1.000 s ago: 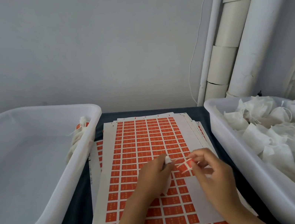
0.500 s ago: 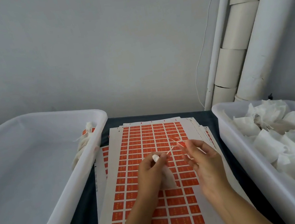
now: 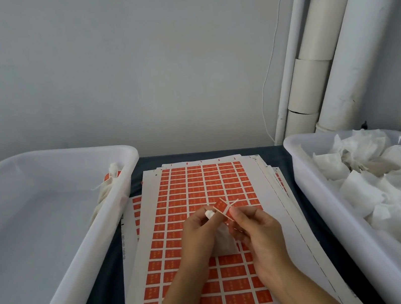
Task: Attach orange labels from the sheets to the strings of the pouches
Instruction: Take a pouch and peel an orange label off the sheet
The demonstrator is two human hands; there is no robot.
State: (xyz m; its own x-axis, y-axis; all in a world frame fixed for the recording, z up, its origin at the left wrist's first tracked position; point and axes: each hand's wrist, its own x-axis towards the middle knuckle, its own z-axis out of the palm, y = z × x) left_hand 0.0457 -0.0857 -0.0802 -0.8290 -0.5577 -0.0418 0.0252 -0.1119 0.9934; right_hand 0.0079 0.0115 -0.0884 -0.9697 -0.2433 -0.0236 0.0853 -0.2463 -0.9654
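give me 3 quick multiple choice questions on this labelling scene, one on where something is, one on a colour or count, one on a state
1. Where is the bin heaped with unlabelled pouches?
A. at the person's right
B. at the person's left
C. behind the label sheets

2. What colour are the labels on the sheets?
A. blue
B. orange
C. green

3. What is the left bin's state?
A. heaped full
B. upside down
C. nearly empty

Answers:
1 A: the right bin holds the heap of white pouches.
2 B: the label sheets carry rows of orange rectangles.
3 C: the left bin has only a few finished pouches at its far right corner, while the left hand and right hand work a label onto a pouch's string.
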